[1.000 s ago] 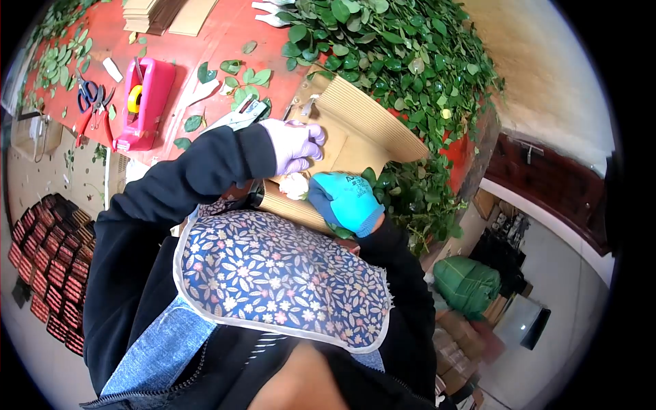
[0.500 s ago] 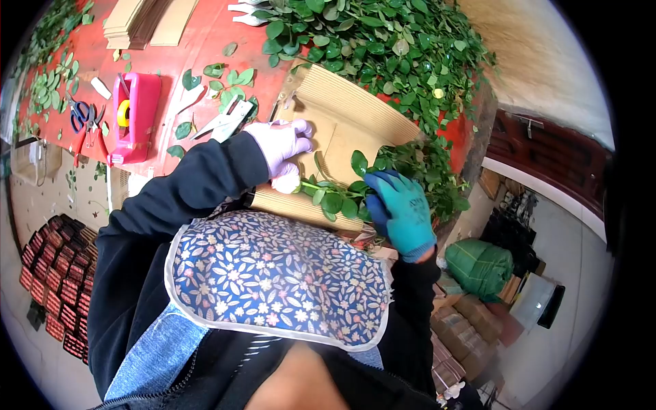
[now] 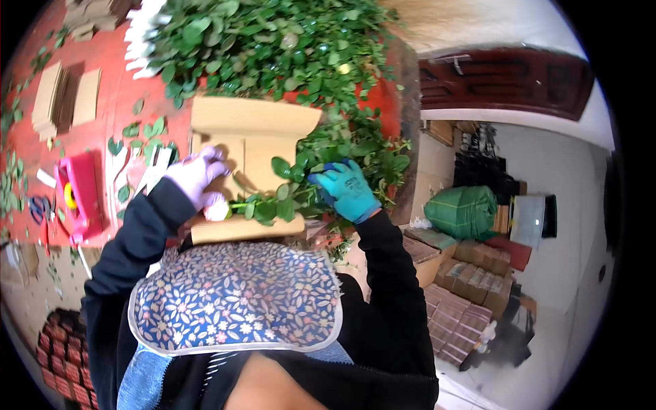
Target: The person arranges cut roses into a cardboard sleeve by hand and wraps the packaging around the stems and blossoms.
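My left hand (image 3: 197, 179), in a purple glove, has curled fingers over the left part of an unfolded corrugated cardboard wrapper (image 3: 263, 160). A pale rose bloom (image 3: 217, 210) is held against the lower side of this hand. From the bloom a leafy green stem (image 3: 265, 207) runs right across the wrapper. My right hand (image 3: 347, 190), in a teal and dark blue glove, closes on the leafy stem toward its right end; leaves partly hide its fingertips. White-and-grey scissors-like tool (image 3: 157, 167) lies left of the wrapper.
A big heap of leafy stems (image 3: 273, 51) lies behind the wrapper on the red table (image 3: 116, 89). Cardboard pieces (image 3: 49, 99), a pink tape dispenser (image 3: 80, 198) and dark-handled scissors (image 3: 41, 208) are at the left. A green sack (image 3: 461, 212) and bundled boxes (image 3: 475, 277) stand at the right.
The view has shifted rightward. My right hand has moved right, away from the bloom, along the stem, and more leaves now show between the hands. My left hand stays by the bloom.
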Motion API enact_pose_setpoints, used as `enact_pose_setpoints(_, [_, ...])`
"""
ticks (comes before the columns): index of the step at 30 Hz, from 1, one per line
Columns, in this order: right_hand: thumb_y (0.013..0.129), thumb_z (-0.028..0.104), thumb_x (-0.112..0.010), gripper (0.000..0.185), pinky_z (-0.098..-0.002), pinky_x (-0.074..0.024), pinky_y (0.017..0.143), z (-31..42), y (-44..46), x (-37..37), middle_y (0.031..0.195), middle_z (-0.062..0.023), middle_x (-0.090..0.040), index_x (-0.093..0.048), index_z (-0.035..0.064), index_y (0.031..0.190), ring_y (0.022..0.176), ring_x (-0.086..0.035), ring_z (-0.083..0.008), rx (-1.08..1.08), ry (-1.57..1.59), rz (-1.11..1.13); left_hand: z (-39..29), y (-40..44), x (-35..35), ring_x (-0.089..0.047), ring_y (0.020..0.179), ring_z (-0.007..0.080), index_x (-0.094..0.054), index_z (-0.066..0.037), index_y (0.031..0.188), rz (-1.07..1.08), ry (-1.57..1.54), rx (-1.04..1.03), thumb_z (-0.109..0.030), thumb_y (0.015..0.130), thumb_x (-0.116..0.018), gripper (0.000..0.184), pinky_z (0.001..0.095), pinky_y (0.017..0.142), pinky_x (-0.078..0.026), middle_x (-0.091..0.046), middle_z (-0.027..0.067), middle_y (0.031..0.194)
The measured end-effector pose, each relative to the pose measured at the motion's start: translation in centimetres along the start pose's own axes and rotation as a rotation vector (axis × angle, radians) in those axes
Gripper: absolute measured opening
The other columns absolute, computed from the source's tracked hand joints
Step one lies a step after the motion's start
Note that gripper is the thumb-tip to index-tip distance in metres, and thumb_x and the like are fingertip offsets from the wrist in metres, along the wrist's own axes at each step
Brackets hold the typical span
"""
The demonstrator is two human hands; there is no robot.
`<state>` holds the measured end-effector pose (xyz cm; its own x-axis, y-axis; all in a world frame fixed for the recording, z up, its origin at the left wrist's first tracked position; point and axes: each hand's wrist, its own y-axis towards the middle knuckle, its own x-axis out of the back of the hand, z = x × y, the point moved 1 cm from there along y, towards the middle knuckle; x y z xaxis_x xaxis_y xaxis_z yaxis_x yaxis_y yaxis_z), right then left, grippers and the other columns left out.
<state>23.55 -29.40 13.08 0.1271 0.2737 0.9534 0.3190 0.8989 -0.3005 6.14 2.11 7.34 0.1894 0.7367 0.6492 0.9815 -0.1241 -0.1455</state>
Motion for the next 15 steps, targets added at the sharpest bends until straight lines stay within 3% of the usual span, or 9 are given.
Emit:
enact_pose_setpoints(8, [0.075, 0.015, -0.067, 0.042, -0.0483, -0.0406, 0.102, 2.2, -1.0, 5.5, 0.091, -0.0053, -0.061, -0.066, 0.0196, 0.117, 0.098, -0.059, -0.0277, -0.069, -0.083, -0.003, -0.8, -0.2, 0.9, -0.056, 0.115, 0.0340, -0.061, -0.011, 0.121, 0.031, -0.013, 0.005, -0.017, 0.069, -0.081, 0.056, 0.0415, 0.098, -0.049, -0.051, 0.0108, 0.127])
enact_pose_setpoints(11, [0.074, 0.015, -0.067, 0.037, -0.0463, -0.0429, 0.094, 2.7, -1.8, 4.0, 0.091, -0.0066, -0.062, -0.066, 0.0178, 0.110, 0.096, -0.060, -0.0285, -0.137, -0.040, 0.069, -0.4, -0.2, 0.4, -0.059, 0.111, 0.0303, -0.062, -0.014, 0.118, -0.016, 0.040, -0.041, -0.022, 0.069, -0.082, 0.054, 0.0398, 0.092, -0.052, -0.052, 0.0067, 0.124])
enact_pose_setpoints(14, [0.075, 0.021, -0.068, 0.036, -0.0425, -0.0424, 0.090, 3.0, -3.1, -0.8, 0.095, -0.0058, -0.062, -0.065, 0.0183, 0.111, 0.095, -0.059, -0.0274, -0.167, 0.071, 0.040, -0.2, 0.0, 0.1, -0.057, 0.113, 0.0343, -0.062, -0.013, 0.119, -0.008, 0.056, -0.031, -0.018, 0.069, -0.083, 0.054, 0.0407, 0.095, -0.050, -0.052, 0.0107, 0.127])
enact_pose_setpoints(15, [0.076, 0.021, -0.067, 0.035, -0.0427, -0.0423, 0.090, 3.2, -3.3, -2.7, 0.096, -0.0057, -0.062, -0.065, 0.0183, 0.111, 0.096, -0.059, -0.0272, -0.189, 0.112, 0.057, 0.6, 0.0, -0.5, -0.057, 0.114, 0.0355, -0.062, -0.012, 0.117, -0.066, 0.027, -0.115, -0.018, 0.068, -0.083, 0.054, 0.0422, 0.094, -0.051, -0.052, 0.0129, 0.128])
